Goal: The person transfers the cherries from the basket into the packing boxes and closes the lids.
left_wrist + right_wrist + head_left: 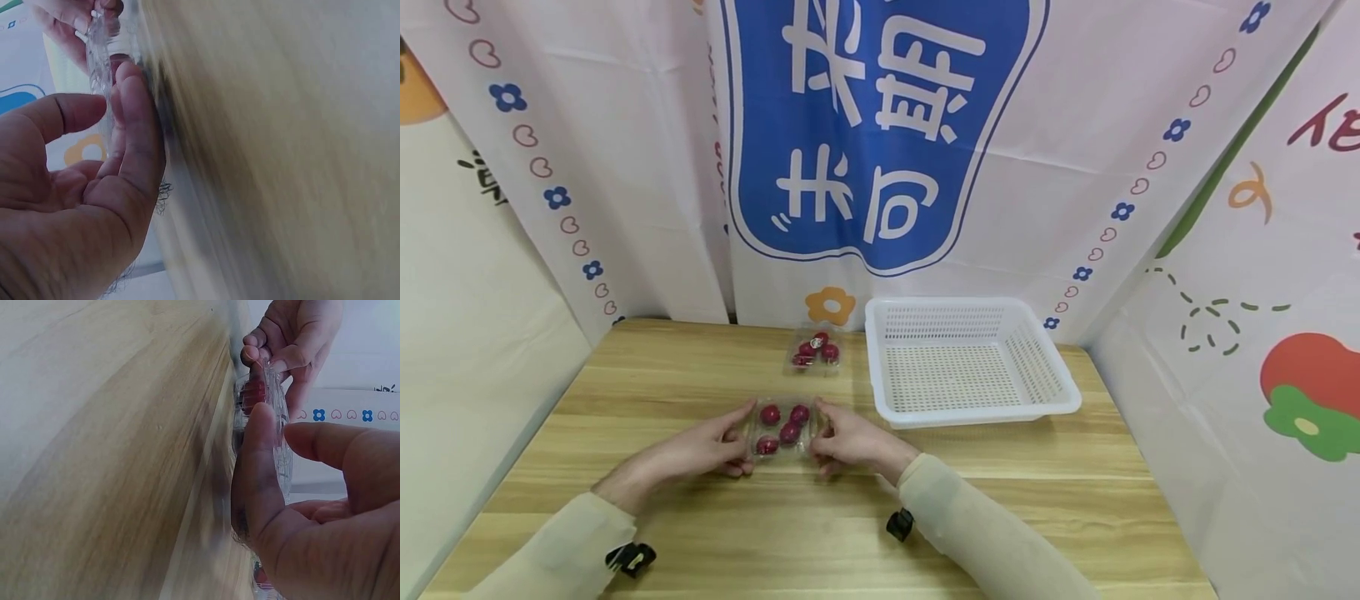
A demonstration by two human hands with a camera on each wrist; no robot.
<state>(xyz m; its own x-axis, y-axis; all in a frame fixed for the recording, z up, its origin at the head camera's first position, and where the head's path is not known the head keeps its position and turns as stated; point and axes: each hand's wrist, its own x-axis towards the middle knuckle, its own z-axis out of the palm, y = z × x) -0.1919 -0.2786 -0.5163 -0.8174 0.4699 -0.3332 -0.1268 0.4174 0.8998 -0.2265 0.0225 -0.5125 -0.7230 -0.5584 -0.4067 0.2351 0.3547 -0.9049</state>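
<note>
A clear plastic clamshell box (783,427) with several dark red round fruits sits between both hands, near the middle of the table. My left hand (718,443) pinches its left edge, thumb and fingers on either side of the rim. Its right edge is pinched by my right hand (850,437). In the right wrist view, the box (281,434) appears edge-on between thumb and fingers, with red fruit showing through its side. The left wrist view likewise has the clear box (100,53) at the fingertips. What kind of fruit it is cannot be made out for certain.
A second clear box of red fruits (816,350) lies farther back on the wooden table (760,533). To its right stands a white perforated plastic basket (973,408). Printed curtains (662,167) hang behind and at both sides of the table.
</note>
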